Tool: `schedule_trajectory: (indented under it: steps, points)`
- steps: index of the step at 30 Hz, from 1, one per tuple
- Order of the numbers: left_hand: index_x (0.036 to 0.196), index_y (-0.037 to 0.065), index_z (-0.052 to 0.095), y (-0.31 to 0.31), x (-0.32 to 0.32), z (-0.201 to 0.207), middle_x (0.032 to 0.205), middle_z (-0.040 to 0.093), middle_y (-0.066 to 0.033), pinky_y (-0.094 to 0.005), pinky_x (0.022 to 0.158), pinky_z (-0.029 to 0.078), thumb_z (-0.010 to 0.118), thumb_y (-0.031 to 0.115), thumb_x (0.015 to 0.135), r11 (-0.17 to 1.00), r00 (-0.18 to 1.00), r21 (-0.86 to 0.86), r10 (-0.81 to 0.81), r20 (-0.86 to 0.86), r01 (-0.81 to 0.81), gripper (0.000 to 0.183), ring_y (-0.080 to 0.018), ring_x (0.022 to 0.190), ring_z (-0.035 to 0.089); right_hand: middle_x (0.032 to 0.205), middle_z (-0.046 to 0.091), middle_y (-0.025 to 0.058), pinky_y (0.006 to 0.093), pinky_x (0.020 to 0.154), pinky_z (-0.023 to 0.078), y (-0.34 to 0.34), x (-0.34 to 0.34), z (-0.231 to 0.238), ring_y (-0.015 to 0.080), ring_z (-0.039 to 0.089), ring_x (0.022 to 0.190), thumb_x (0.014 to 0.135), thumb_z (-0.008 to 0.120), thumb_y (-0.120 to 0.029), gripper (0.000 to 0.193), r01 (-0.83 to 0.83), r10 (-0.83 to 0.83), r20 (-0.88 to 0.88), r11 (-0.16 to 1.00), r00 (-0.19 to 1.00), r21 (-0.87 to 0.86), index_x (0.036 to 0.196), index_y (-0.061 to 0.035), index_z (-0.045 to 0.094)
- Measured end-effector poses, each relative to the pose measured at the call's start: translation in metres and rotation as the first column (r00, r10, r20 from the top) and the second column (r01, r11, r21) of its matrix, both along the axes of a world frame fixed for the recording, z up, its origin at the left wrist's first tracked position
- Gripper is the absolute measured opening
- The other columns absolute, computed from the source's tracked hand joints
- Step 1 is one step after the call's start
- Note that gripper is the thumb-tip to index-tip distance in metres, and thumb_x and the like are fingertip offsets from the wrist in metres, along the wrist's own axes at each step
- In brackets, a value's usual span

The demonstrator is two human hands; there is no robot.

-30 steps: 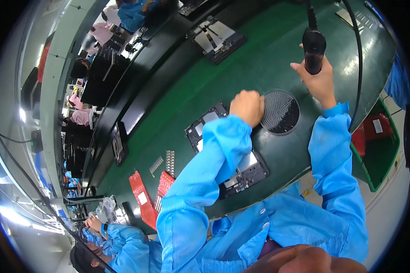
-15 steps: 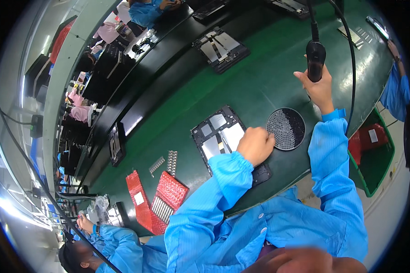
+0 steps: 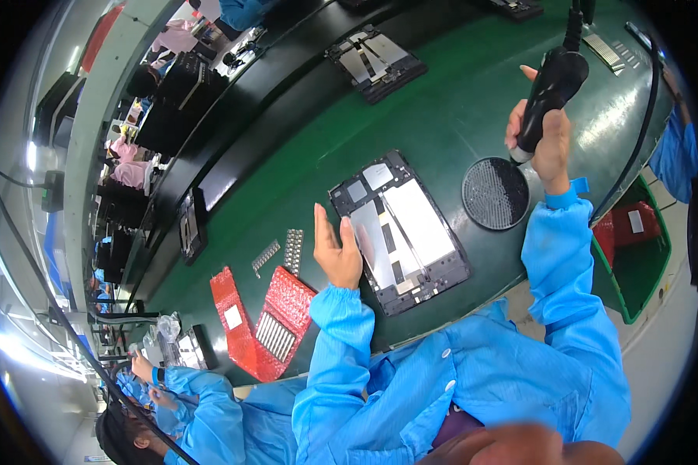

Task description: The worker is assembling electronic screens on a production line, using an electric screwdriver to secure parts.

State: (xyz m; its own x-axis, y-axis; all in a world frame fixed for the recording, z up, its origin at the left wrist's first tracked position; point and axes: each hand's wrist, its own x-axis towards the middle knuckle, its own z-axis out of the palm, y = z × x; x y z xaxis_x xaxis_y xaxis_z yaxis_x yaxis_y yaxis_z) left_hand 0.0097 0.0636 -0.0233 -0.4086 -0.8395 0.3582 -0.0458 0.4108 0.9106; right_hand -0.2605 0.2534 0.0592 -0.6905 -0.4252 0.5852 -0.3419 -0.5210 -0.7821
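Observation:
My right hand [image 3: 549, 143] is wrapped round a black corded electric screwdriver [image 3: 554, 89]. Its lower end points down beside the right edge of a round dish [image 3: 473, 190] that looks full of small screws; whether it touches them I cannot make out. An opened tablet housing [image 3: 423, 221], with silvery battery plates and dark ribbon cables, lies face up left of the dish. At its left edge my left hand [image 3: 339, 252] is open, fingers stretched upward, holding nothing. Its fingertips are beside the housing; contact is unclear.
Red bubble wrap [image 3: 244, 349] with metal strips and small perforated strips [image 3: 293, 249] lie to the left. Another tablet housing [image 3: 374, 62] rests on the dark far ledge. A green bin [image 3: 636, 306] stands at right. A co-worker [image 3: 209, 422] sits at lower left.
My left hand has moved left from beside the dish to the housing's left edge, and its fingers have opened. The screwdriver has tilted and come down to the dish.

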Motion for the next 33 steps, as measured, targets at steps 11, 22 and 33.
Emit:
schedule_trajectory:
  steps: [11,22,33]
  points:
    - [0.136,-0.008,0.026,0.008,-0.028,-0.006,0.147,0.019,-0.0201,-0.0287,0.108,0.020,0.036,-0.015,0.079,0.993,0.987,-0.012,-0.121,-0.104,0.121,0.058,-0.0247,0.135,0.022,0.066,0.052,0.0079,0.0266,0.048,0.044,-0.021,0.018,-0.022,0.0138,0.054,0.052,0.088,0.033,-0.062,0.072,-0.191,0.203,0.121,0.976,0.972,-0.108,0.115,0.0034,0.044]
    - [0.131,-0.006,0.037,0.032,-0.035,0.002,0.128,0.046,-0.0185,-0.0283,0.100,0.033,0.044,-0.003,0.089,0.997,0.994,0.040,-0.060,-0.096,0.064,0.043,-0.0221,0.115,0.049,0.067,0.051,0.0071,0.0282,0.051,0.046,-0.035,0.021,-0.027,0.0138,0.053,0.053,0.087,0.029,-0.066,0.077,-0.094,0.089,0.054,0.990,0.995,0.102,0.119,0.0033,0.042]
    - [0.104,0.000,0.063,0.040,-0.037,-0.003,0.087,0.068,-0.0075,-0.0377,0.100,0.035,0.052,0.009,0.090,0.991,0.985,0.128,-0.020,-0.169,0.042,0.019,-0.0164,0.085,0.064,0.067,0.051,0.0073,0.0272,0.051,0.046,-0.036,0.020,-0.029,0.0136,0.053,0.053,0.087,0.031,-0.064,0.075,-0.072,0.067,0.035,0.985,0.997,0.154,0.118,0.0030,0.043]
